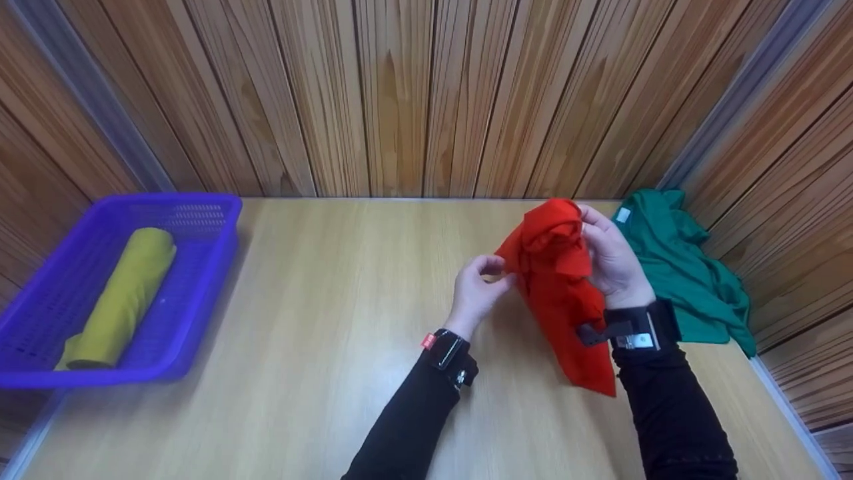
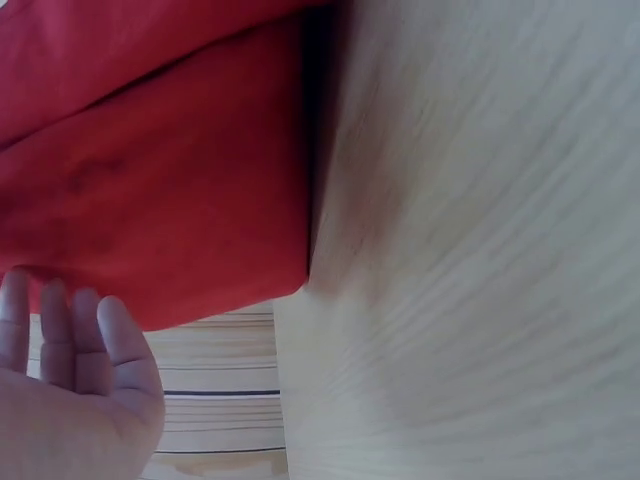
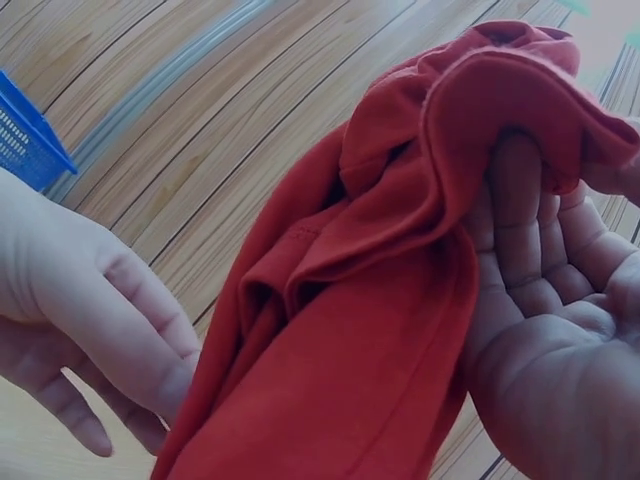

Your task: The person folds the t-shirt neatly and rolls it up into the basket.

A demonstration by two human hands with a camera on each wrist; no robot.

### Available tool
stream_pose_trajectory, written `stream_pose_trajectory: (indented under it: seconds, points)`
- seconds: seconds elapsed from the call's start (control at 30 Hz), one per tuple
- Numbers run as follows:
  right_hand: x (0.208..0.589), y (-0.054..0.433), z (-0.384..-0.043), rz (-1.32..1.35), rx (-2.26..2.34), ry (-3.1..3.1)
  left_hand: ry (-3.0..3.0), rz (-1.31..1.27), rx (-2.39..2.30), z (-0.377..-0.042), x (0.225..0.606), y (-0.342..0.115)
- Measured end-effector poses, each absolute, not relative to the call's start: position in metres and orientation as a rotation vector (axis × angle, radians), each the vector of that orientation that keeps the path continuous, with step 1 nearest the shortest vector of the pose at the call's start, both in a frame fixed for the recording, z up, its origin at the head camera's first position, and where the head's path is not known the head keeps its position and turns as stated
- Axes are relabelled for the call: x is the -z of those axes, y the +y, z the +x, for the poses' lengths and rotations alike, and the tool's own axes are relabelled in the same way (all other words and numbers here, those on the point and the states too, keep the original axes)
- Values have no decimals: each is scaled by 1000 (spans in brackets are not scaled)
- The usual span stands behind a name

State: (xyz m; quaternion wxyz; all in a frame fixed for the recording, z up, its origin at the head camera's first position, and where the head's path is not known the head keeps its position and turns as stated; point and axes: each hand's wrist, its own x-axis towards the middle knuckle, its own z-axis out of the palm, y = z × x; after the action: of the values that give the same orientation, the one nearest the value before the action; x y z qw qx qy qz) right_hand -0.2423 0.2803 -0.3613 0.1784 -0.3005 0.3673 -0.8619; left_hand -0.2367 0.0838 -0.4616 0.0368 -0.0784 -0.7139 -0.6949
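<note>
Gripping the bunched top of a red cloth (image 1: 558, 280) in our right hand (image 1: 613, 261), we held it up above the table (image 1: 320, 320), its lower end hanging down to the wood. Our left hand (image 1: 478, 285) pinched its left edge. A green cloth (image 1: 686, 273) lay just right; a blue basket (image 1: 200, 267) with a yellow roll (image 1: 123, 297) sat far left.

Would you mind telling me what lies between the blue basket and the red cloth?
Only bare table between the blue basket and the red cloth, in the head view.
</note>
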Motion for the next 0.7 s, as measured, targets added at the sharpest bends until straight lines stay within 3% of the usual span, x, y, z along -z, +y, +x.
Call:
stream_pose_trajectory:
  seconds: [0.43,0.7]
  points:
    - [363,285,-243,-827,2500,1002,-2101,-261,2096,-245,464,61]
    - [363,295,-246,-879,2501,1028,-1943,-230,2071,-252,439,31]
